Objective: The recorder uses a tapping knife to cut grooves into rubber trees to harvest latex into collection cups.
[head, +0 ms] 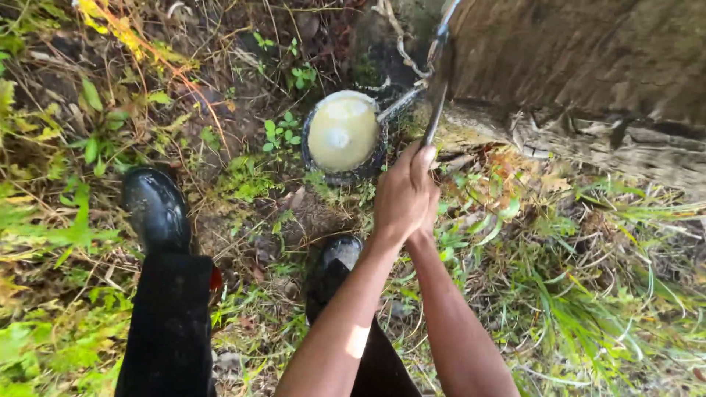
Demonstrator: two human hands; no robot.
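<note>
Head view: both hands clasped together round handle of tapping knife (435, 110), left hand (397, 198) on top w/ fingers wrapped tight, right hand (429, 213) mostly hidden beneath, its grip not clear. Blade up against bark of tree trunk (588, 66), just right of collecting cup (343, 134) full of pale latex, metal spout (397, 104) above cup. Black boots (154, 209) on weedy ground below.

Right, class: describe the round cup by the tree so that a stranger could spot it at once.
Start at the big tree trunk at upper right and drop to its base. There a dark-rimmed cup sits on the ground, under a metal spout. Unlike the leaves and soil around it, it is round and filled with pale, creamy-white liquid.
</note>
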